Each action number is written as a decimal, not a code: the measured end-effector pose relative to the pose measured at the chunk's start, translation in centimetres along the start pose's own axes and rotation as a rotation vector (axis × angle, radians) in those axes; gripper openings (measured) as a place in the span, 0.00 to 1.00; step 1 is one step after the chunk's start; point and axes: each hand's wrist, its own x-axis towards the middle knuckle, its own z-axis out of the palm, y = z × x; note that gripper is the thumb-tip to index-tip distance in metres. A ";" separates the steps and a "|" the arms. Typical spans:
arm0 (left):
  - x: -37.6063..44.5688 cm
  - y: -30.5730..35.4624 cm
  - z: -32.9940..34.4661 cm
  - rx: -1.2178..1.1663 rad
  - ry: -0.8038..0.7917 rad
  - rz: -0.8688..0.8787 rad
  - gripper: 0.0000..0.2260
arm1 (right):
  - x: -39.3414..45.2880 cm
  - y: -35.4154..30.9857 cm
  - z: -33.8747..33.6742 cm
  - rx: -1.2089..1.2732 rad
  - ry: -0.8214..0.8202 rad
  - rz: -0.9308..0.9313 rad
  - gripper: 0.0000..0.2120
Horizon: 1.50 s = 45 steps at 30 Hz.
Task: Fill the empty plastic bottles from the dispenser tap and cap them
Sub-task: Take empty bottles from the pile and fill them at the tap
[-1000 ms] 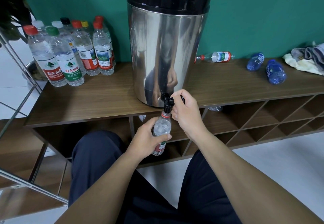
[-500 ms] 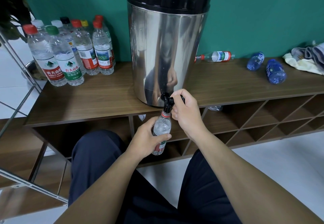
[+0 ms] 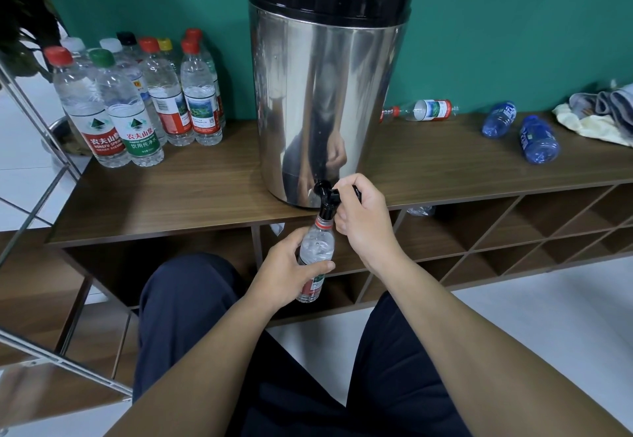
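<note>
Bottle point(image 3: 314, 258) under fill, lower centre of frame: clear thin-walled plastic, red-and-white label, neck up against the black tap point(image 3: 327, 197). Judged light when empty, growing heavier as it fills; the walls would likely dent under a hard squeeze, and any spill would make it slick. Best hold looks to be mid-body, at the label.

Upper left: cluster of upright bottles point(image 3: 137, 108), capped in red, green, white, yellow and black, all apparently full of clear water, standing on the wooden shelf top point(image 3: 191, 193).

Centre: left hand point(image 3: 287, 275) wraps the bottle's middle, fingers curled round it, thumb across the front. Water level inside cannot be read. Above it, the steel dispenser point(image 3: 325, 94) with black lid; contents hidden.

Just right of the tap: right hand point(image 3: 363, 221) closed on the tap lever, fingers folded over it.

Upper right: one clear bottle point(image 3: 423, 110) lying down with a red cap on, looks empty; two blue bottles point(image 3: 520, 132) on their sides, contents uncertain; cloths point(image 3: 599, 114) at the far edge.
</note>
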 end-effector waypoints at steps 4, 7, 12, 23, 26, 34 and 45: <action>0.1 -0.2 -0.1 0.003 -0.009 0.001 0.31 | 0.0 0.1 0.1 0.010 0.005 0.006 0.09; 0.1 -0.2 -0.1 0.001 -0.009 0.006 0.31 | 0.0 0.0 0.0 0.009 0.003 0.007 0.09; 0.2 -0.2 -0.1 0.002 -0.005 0.001 0.30 | -0.1 0.0 0.1 -0.008 0.000 0.006 0.09; 0.0 0.0 -0.1 0.015 -0.010 -0.001 0.30 | -0.2 -0.2 0.0 -0.031 -0.002 -0.002 0.09; 0.1 -0.1 -0.1 0.017 -0.001 0.003 0.29 | -0.1 -0.2 0.0 -0.042 0.003 -0.003 0.09; 0.1 -0.1 0.1 -0.028 0.000 0.000 0.29 | 0.0 -0.2 0.0 -0.104 0.022 -0.023 0.10; -0.1 0.1 0.1 -0.045 0.002 -0.004 0.28 | 0.4 0.0 0.0 -0.195 0.046 -0.040 0.10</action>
